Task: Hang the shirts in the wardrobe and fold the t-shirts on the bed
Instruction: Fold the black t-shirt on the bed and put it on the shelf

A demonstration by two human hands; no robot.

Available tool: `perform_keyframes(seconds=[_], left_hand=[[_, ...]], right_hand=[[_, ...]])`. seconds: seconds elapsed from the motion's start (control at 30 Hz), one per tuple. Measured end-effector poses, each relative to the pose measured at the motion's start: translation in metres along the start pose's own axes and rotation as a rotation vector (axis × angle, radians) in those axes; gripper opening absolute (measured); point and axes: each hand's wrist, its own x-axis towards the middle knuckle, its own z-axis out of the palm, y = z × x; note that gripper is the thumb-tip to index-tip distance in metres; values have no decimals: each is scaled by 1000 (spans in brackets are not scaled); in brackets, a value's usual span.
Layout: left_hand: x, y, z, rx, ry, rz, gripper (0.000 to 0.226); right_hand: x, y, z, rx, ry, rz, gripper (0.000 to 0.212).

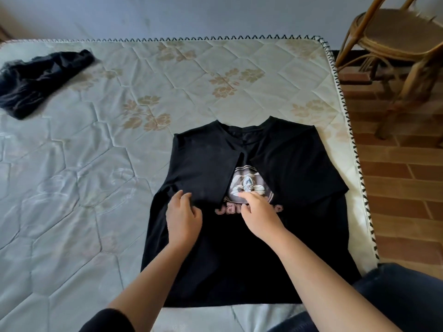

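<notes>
The black t-shirt (287, 164) lies flat at the near right of the bed (96, 164), both sides folded in over its print. My left hand (183, 216) pinches the left flap's lower hem with curled fingers. My right hand (260, 214) has bent fingers on the print; I cannot tell if they grip. I'd square both flaps first, then lift the near hem to the collar.

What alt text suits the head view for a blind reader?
A left hand and right hand touch a black t-shirt on a mattress, sleeves folded in over its print. A crumpled dark garment lies far left; a wooden chair stands right.
</notes>
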Motion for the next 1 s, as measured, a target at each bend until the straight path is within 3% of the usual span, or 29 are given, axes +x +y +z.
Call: perform_keyframes(seconds=[0.1,0.27,0.4,0.5,0.63,0.8,0.87,1.0], left_hand=[[11,-22,-17,29,-11,-198,53],[25,-40,-32,-168,9,-493,64],[34,-48,-41,-224,-136,-550,41],[37,-44,-46,-240,-210,-449,32],[36,-10,-53,-205,-225,-206,43],[17,69,-39,-226,-244,179,56],[9,93,-16,-182,-345,273,59],[-9,115,19,-119,-596,332,49]], right_hand=[[4,-16,9,12,-10,-20,39],[8,-28,16,15,-41,-29,40],[12,-32,15,20,-42,-17,40],[14,-35,13,42,-50,0,39],[18,-35,13,162,-39,33,38],[25,-33,5,691,118,174,23],[22,-27,-6,873,197,301,19],[12,-4,-23,878,177,523,36]])
